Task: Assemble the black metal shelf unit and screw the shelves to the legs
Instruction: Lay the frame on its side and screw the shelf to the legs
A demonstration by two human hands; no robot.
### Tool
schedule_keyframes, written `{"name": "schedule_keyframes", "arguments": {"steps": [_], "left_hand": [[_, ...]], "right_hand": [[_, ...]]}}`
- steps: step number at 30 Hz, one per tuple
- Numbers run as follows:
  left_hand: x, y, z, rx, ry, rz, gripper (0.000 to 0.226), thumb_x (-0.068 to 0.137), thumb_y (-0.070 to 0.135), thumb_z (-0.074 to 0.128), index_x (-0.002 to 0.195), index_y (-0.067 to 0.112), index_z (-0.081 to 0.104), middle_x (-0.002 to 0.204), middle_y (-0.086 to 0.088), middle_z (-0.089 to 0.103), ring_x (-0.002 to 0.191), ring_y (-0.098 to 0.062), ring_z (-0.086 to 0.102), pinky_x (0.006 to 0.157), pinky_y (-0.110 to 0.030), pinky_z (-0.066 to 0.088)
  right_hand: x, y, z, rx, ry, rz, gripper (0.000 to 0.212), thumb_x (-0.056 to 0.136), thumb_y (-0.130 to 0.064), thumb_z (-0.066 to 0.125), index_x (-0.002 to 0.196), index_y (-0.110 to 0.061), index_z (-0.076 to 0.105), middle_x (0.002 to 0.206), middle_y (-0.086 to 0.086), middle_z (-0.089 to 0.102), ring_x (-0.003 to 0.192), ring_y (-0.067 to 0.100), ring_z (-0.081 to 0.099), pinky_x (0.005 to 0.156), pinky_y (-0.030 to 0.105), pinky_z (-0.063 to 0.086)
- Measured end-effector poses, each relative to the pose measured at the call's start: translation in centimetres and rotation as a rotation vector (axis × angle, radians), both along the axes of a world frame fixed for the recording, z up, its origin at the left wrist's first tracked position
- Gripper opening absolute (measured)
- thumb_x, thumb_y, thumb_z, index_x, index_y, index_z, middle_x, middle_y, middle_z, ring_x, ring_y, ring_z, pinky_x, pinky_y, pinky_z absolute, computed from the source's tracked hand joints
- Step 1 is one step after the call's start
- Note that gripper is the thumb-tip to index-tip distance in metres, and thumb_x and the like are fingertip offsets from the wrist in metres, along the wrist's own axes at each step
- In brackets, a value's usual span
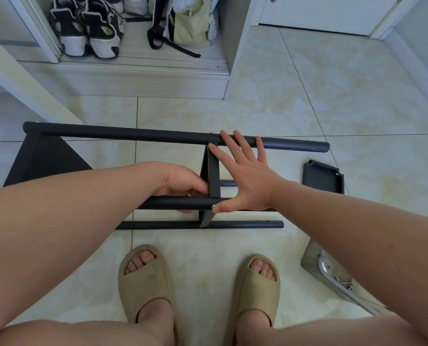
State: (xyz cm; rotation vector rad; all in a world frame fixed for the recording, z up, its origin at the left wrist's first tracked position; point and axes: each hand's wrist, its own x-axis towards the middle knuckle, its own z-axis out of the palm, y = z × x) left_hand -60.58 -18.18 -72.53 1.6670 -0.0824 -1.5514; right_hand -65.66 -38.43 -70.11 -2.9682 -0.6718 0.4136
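The half-built black shelf unit lies on its side on the tiled floor, right in front of the person's sandals. The left hand grips the near leg beside the middle shelf. The right hand is spread wide, its fingers flat on the far leg and its thumb against the near leg by a small screw. To my eye the weak point is that narrow shelf. If the legs get squeezed or twisted while its screws are only partly in, the holes could slip out of line or a screw could bind. The round tubes may also roll on the smooth tile, and the third leg underneath looks free to swing. A thumb that close to the joint could get nipped. A loose shelf waits just to the right, near enough to be kicked. A steel piece with small loose screws sits by the right foot, where the screws could scatter. The end shelf sits close to a white panel, which leaves little room to turn the frame. Sneakers and a bag sit in the open closet beyond, out of the way.
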Motion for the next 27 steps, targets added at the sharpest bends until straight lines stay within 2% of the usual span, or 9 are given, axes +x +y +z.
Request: {"name": "schedule_keyframes", "arguments": {"steps": [4,7,10,13,17,23,24,27], "left_hand": [[0.06,-0.02,-0.04,-0.06,-0.024,0.007,0.018,0.094,0.011,0.058,0.087,0.014,0.074,0.077,-0.003,0.072,0.07,-0.015,0.065,0.072,-0.031,0.049],[0.09,0.2,-0.1,-0.091,-0.003,0.015,0.031,0.093,0.004,0.055,0.078,0.018,0.078,0.081,-0.003,0.073,0.073,-0.014,0.068,0.076,-0.03,0.048],[0.2,0.19,-0.04,-0.102,0.045,0.033,0.027,0.092,0.004,0.053,0.088,0.017,0.076,0.087,-0.002,0.073,0.076,-0.013,0.068,0.079,-0.032,0.049],[0.2,0.16,-0.08,-0.065,0.093,0.052,0.019,0.095,0.015,0.052,0.101,0.017,0.071,0.096,-0.003,0.07,0.088,-0.017,0.063,0.085,-0.036,0.052],[-0.09,0.03,-0.06,-0.007,0.046,0.02,0.016,0.096,0.025,0.057,0.101,0.018,0.071,0.084,0.003,0.071,0.087,-0.014,0.062,0.089,-0.036,0.053],[-0.1,-0.15,0.1,-0.069,-0.037,0.011,0.015,0.094,0.007,0.055,0.091,0.01,0.07,0.076,-0.003,0.07,0.072,-0.016,0.063,0.074,-0.029,0.051],[-0.14,-0.17,0.09,-0.081,-0.047,0.017,0.016,0.094,0.004,0.055,0.09,0.01,0.069,0.078,-0.003,0.071,0.074,-0.016,0.064,0.075,-0.028,0.051],[-0.11,-0.17,-0.05,-0.11,-0.041,0.058,0.017,0.092,-0.001,0.053,0.094,0.008,0.067,0.088,-0.006,0.069,0.087,-0.02,0.063,0.093,-0.034,0.047]], "right_hand": [[0.04,-0.03,0.05,-0.001,0.002,-0.002,0.129,0.06,-0.1,0.038,0.159,-0.035,-0.013,0.166,-0.002,-0.028,0.151,0.025,-0.031,0.117,0.063,-0.02],[0.06,-0.02,0.05,-0.004,0.004,-0.001,0.129,0.06,-0.1,0.038,0.159,-0.035,-0.013,0.166,-0.001,-0.028,0.15,0.026,-0.031,0.117,0.063,-0.02],[0.1,-0.04,0.09,-0.008,0.001,0.001,0.128,0.061,-0.1,0.037,0.159,-0.036,-0.013,0.166,-0.001,-0.028,0.151,0.026,-0.031,0.117,0.063,-0.02],[0.12,-0.05,0.09,-0.009,0.0,0.002,0.128,0.061,-0.101,0.037,0.159,-0.036,-0.014,0.166,-0.001,-0.028,0.15,0.026,-0.031,0.117,0.063,-0.02],[0.06,-0.03,0.02,0.0,0.003,-0.001,0.129,0.061,-0.1,0.039,0.159,-0.036,-0.013,0.166,-0.001,-0.028,0.15,0.026,-0.031,0.117,0.063,-0.02],[0.06,-0.04,0.04,0.001,0.007,-0.003,0.129,0.06,-0.101,0.038,0.159,-0.036,-0.013,0.166,-0.001,-0.028,0.15,0.025,-0.031,0.117,0.064,-0.019],[0.06,-0.04,0.04,0.002,0.008,-0.003,0.129,0.06,-0.101,0.038,0.159,-0.036,-0.013,0.166,-0.001,-0.028,0.15,0.025,-0.032,0.117,0.064,-0.019],[0.09,-0.03,0.06,0.0,0.007,-0.003,0.129,0.06,-0.101,0.037,0.16,-0.035,-0.013,0.166,-0.002,-0.028,0.15,0.025,-0.031,0.117,0.064,-0.019]]}}
